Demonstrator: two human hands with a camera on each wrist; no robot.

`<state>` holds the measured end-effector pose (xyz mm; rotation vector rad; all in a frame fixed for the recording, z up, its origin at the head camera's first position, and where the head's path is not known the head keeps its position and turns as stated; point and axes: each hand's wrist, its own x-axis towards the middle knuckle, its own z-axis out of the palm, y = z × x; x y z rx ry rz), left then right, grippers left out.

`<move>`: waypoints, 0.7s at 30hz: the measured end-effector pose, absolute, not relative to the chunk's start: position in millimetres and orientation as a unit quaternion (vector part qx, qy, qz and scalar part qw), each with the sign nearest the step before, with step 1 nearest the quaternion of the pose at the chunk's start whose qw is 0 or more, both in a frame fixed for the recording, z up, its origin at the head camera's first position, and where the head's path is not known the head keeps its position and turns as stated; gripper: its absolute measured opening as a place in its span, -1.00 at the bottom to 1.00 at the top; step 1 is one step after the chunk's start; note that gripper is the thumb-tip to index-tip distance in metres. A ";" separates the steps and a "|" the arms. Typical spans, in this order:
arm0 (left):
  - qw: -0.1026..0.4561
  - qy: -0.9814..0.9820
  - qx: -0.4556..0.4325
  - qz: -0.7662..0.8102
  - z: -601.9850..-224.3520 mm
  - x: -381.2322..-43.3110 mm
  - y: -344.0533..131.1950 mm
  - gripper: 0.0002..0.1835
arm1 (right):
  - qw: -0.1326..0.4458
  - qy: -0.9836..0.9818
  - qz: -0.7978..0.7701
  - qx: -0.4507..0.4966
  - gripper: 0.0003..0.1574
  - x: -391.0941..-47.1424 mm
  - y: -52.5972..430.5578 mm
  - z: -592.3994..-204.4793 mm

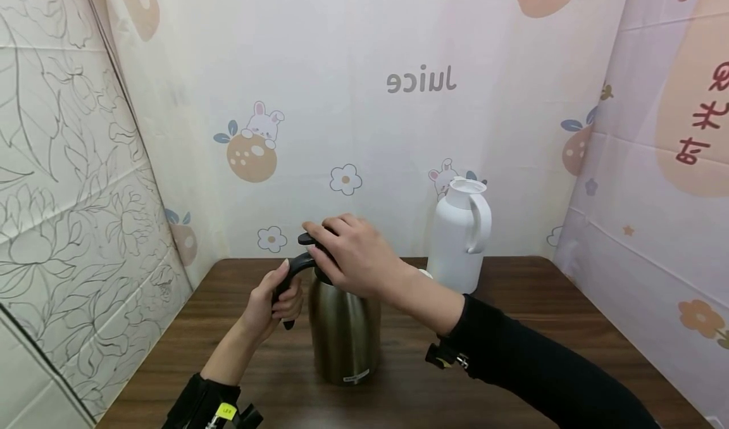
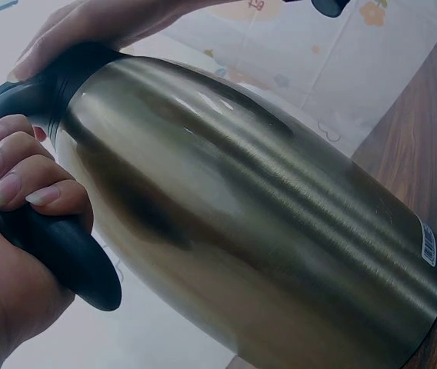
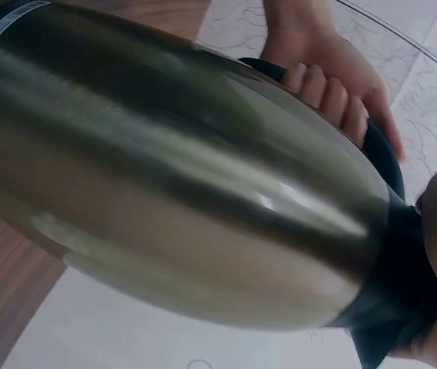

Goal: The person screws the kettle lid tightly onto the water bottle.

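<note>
A bronze metal thermos jug (image 1: 344, 334) with a black top stands upright on the wooden table. My left hand (image 1: 270, 302) grips its black handle (image 2: 72, 265), the fingers wrapped round it in the left wrist view. From above, my right hand (image 1: 359, 258) holds the jug's black lid, covering most of it. A black tab (image 1: 307, 238) of the lid sticks out beneath the right fingertips. The black collar (image 3: 394, 269) and spout show beside the right hand in the right wrist view. A small label (image 2: 428, 241) is stuck near the jug's base.
Behind and to the right, a white jug (image 1: 455, 245) with a white handle stands near the table's back edge. Part of a small white item (image 1: 426, 273) shows behind the right wrist. Printed cloth walls (image 1: 353, 119) enclose the brown table (image 1: 512, 353) at the back and sides.
</note>
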<state>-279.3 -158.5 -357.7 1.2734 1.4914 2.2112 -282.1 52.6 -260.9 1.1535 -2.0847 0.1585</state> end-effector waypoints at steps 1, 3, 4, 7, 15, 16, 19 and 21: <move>0.094 0.502 0.430 0.744 -358.1 -279.9 -158.8 -0.45 | 0.359 -0.810 0.067 0.459 -0.44 -283.7 54.2 -260.1; 0.096 0.499 0.433 0.744 -358.9 -281.5 -159.5 -0.45 | 0.338 -0.801 0.080 0.488 -0.43 -288.6 58.3 -258.1; 0.097 0.496 0.435 0.745 -359.2 -282.3 -160.0 -0.45 | 0.329 -0.793 0.087 0.506 -0.42 -291.8 60.5 -257.1; 0.102 0.489 0.439 0.747 -360.1 -284.7 -161.0 -0.45 | 0.313 -0.759 0.106 0.561 -0.42 -303.3 66.0 -255.8; 0.103 0.485 0.443 0.747 -359.7 -278.5 -160.7 -0.46 | 0.324 -0.693 0.117 0.633 -0.41 -315.8 71.0 -258.3; 0.102 0.486 0.443 0.747 -359.6 -277.3 -160.5 -0.46 | 0.325 -0.690 0.117 0.636 -0.41 -315.4 71.1 -258.5; 0.099 0.488 0.442 0.747 -359.3 -273.6 -159.7 -0.46 | 0.325 -0.686 0.118 0.640 -0.42 -312.8 71.1 -258.4; 0.098 0.488 0.439 0.748 -358.9 -271.0 -159.2 -0.46 | 0.326 -0.687 0.118 0.638 -0.43 -310.8 71.3 -258.7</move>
